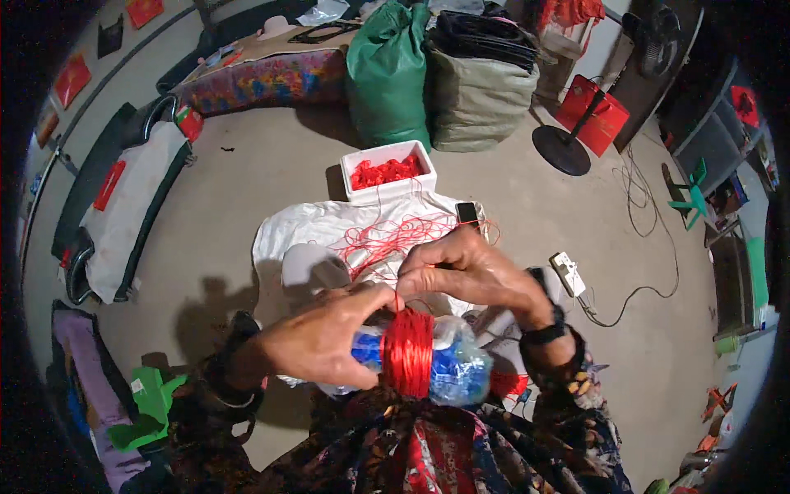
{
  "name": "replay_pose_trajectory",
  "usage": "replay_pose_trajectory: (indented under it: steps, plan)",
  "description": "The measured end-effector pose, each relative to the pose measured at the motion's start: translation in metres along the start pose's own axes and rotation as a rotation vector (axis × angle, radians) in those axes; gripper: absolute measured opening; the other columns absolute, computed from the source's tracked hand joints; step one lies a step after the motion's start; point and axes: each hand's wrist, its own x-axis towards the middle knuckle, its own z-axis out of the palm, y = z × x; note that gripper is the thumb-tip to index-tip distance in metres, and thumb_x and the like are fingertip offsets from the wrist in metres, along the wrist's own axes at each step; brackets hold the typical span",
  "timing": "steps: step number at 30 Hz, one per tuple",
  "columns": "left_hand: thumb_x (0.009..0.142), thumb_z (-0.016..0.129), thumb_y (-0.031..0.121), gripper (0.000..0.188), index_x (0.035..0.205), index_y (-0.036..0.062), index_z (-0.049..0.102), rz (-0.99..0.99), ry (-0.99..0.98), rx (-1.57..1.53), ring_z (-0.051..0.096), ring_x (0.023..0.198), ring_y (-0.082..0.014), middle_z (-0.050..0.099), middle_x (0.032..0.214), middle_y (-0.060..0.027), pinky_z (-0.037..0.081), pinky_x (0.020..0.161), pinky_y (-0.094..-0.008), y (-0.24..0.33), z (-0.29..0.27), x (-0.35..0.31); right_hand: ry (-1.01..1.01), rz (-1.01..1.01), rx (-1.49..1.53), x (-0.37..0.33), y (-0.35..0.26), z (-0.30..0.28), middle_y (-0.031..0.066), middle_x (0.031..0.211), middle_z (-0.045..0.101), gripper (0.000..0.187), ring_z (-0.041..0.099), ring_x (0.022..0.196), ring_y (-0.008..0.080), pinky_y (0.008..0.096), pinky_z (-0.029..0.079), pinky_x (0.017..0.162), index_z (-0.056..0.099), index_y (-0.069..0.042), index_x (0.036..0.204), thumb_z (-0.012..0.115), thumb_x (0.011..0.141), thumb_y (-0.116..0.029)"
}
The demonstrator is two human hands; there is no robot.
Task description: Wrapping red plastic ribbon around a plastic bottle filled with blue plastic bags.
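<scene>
Close to my body lies a clear plastic bottle (462, 375) with blue showing on it or through it. Red cord (407, 356) is wound in a thick band about its middle. My left hand (317, 336) is closed around the bottle's left part, thumb and fingers beside the band. Just above the band, my right hand (473, 270) pinches a strand of the cord, its fingertips near the left hand's. Loose loops of red string (387, 237) spread over a white sack (276, 235) beyond my hands. The bottle's underside is hidden.
A white foam box (387, 193) with red bundles stands beyond the sack, near a black phone (467, 214). At right lie a power strip (566, 273) and its cable; a fan base (561, 151) stands farther off. Green sack (387, 78) at back, green stool (148, 407) at left.
</scene>
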Motion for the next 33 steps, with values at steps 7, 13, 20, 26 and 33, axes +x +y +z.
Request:
replay_pose_trajectory:
  steps: [7, 13, 20, 26, 33]
  plan:
    - [0.052, 0.087, 0.025, 0.077, 0.118, 0.0015, 0.056, -0.240, 0.370, -0.429, 0.059, 0.107, -0.0191, 0.063, 0.110, -0.0058, 0.044, 0.099, -0.0354, -0.035, -0.044, 0.004, -0.030, 0.033, -0.030, -0.031, 0.085, 0.069, 0.0071, 0.087, 0.069, 0.021, 0.065, 0.077, 0.0198, 0.0337, 0.051, 0.071, 0.068, -0.005, 0.097, 0.061, 0.095, -0.025]
    - [0.063, 0.081, 0.029, 0.069, 0.120, 0.0010, 0.054, -0.171, 0.182, -0.130, 0.060, 0.103, -0.0265, 0.063, 0.110, -0.0145, 0.045, 0.094, -0.0383, -0.058, 0.007, 0.015, -0.081, -0.213, -0.434, -0.016, -0.018, 0.011, 0.0121, 0.086, 0.071, 0.014, 0.069, 0.080, 0.0278, 0.0362, 0.053, 0.072, 0.071, -0.003, 0.096, 0.063, 0.093, -0.015]
    - [0.054, 0.089, 0.019, 0.081, 0.123, 0.0001, 0.052, 0.095, 0.078, -0.214, 0.059, 0.111, -0.0221, 0.061, 0.117, -0.0132, 0.045, 0.099, -0.0364, 0.003, -0.020, -0.004, 0.077, 0.153, 0.452, -0.008, 0.072, 0.029, 0.0036, 0.077, 0.068, 0.020, 0.060, 0.073, 0.0090, 0.0293, 0.050, 0.067, 0.072, -0.003, 0.094, 0.064, 0.094, -0.021]
    - [0.057, 0.084, 0.016, 0.078, 0.126, -0.0010, 0.052, -0.307, 0.350, -0.366, 0.059, 0.108, -0.0197, 0.062, 0.113, -0.0111, 0.045, 0.097, -0.0333, -0.053, -0.046, 0.014, 0.030, -0.184, -0.198, -0.017, 0.032, 0.034, 0.0165, 0.073, 0.060, 0.022, 0.062, 0.065, 0.0308, 0.0416, 0.046, 0.061, 0.064, -0.003, 0.090, 0.061, 0.095, -0.025]
    - [0.066, 0.079, 0.032, 0.077, 0.126, -0.0021, 0.047, -0.183, -0.112, 0.015, 0.055, 0.117, -0.0361, 0.057, 0.121, -0.0235, 0.042, 0.101, -0.0410, -0.014, -0.006, 0.016, 0.054, -0.104, -0.184, 0.012, 0.000, -0.033, 0.0041, 0.085, 0.071, 0.019, 0.062, 0.076, 0.0091, 0.0285, 0.051, 0.071, 0.070, -0.003, 0.098, 0.066, 0.092, -0.020]
